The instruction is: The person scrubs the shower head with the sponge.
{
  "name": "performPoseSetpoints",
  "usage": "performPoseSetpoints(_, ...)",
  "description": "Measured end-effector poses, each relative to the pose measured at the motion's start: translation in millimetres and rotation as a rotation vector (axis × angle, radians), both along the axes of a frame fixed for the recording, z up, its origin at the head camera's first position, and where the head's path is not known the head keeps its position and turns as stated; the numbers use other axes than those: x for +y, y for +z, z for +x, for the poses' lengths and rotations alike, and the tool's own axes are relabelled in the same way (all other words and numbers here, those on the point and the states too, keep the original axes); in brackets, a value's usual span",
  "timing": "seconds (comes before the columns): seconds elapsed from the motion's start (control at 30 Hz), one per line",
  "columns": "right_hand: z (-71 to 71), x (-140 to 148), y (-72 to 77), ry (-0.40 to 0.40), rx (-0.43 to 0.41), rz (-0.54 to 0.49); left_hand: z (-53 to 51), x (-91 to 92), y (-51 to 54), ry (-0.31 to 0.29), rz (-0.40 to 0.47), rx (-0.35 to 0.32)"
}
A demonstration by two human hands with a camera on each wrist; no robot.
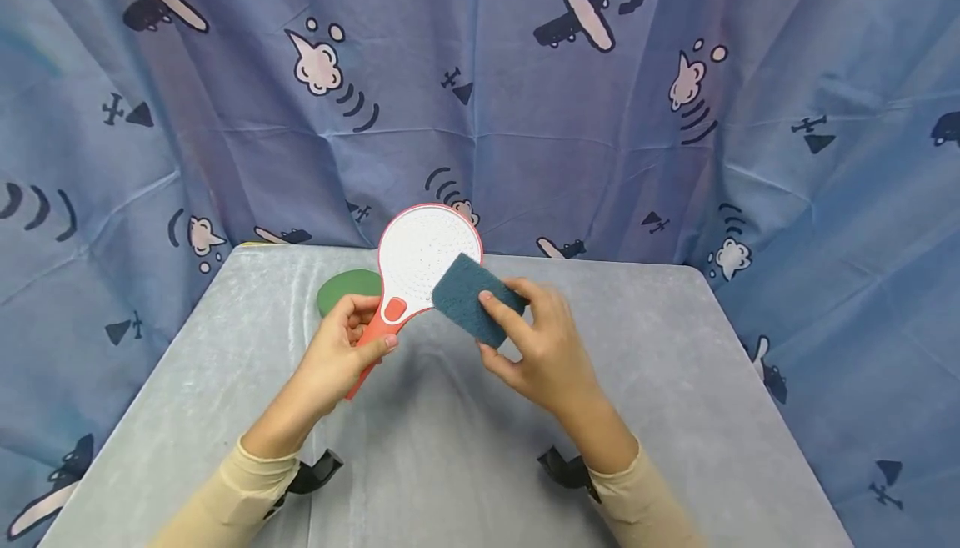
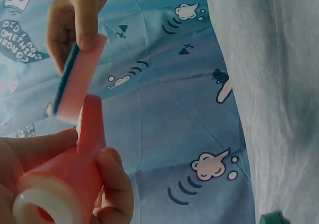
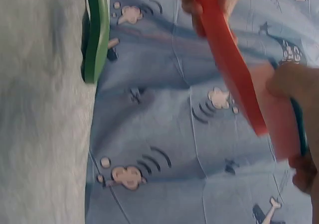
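Left hand (image 1: 341, 352) has a grip on the shower head (image 1: 420, 248) above the tabletop (image 1: 645, 331), right hand (image 1: 553, 352) pinches the sponge (image 1: 463, 298), pink side facing it. I'd brace that handle (image 1: 379, 328) and use flat, light strokes.

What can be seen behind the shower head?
Part of a green round object, the grey table and blue curtain; whatever the shower head and left hand cover is hidden.

Left hand (image 2: 37, 152) gripping red tool (image 2: 75, 169); right hand (image 2: 77, 15) pinching pink-and-green sponge (image 2: 82, 82) at tool's far end; blue printed curtain (image 2: 159, 109) hanging behind.
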State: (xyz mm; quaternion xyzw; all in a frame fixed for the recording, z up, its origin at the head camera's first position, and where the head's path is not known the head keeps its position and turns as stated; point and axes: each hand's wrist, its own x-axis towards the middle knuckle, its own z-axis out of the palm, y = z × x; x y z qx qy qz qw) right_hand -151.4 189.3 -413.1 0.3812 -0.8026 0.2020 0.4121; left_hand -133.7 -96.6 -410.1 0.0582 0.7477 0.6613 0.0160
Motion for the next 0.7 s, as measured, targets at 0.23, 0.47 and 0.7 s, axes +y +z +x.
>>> performPoseSetpoints(0.23, -2.7, 3.8, 1.6, -0.062, 0.005, -0.05, 0.5, 1.1, 1.7, 0.044, 0.002, 0.032)
performPoseSetpoints(0.47, -1.0, -7.3, -3.1, 0.12, 0.016, 0.07, -0.1, -1.4, -0.5, 0.037, -0.002, 0.033)
performPoseSetpoints(0.7, -4.8, 1.4, -2.9, 0.046, -0.009, -0.038, 1.7, -1.1, -0.7, -0.01, -0.006, 0.055)
